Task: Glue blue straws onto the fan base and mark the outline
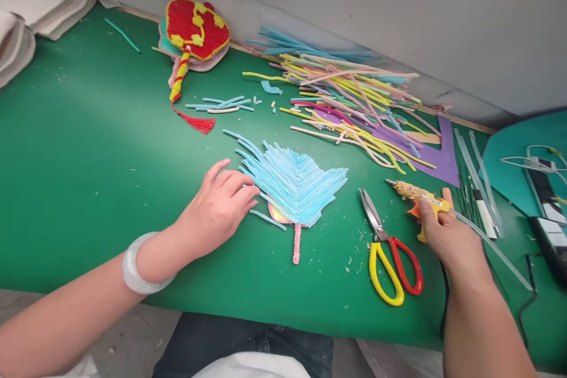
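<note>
A fan shape covered in light blue pipe cleaners (297, 183), laid in a V pattern, lies flat on the table with its short pink handle (296, 245) toward me. My left hand (224, 201) is at its lower left edge, fingertips closed on the end of a blue pipe cleaner (275, 205) there. A bit of pink and yellow backing shows beneath that edge. Another blue pipe cleaner (268, 220) lies loose just below. On the right, my right hand (445, 233) grips a yellow hot glue gun (419, 195), its nozzle pointing left, above the scissors.
Scissors (385, 242) with red and yellow handles lie between fan and glue gun. A heap of coloured pipe cleaners (354, 94) rests on purple sheet (436, 162) at the back. A red fan (197, 29) with a tassel lies back left. Clear glue sticks (476, 171) are at right.
</note>
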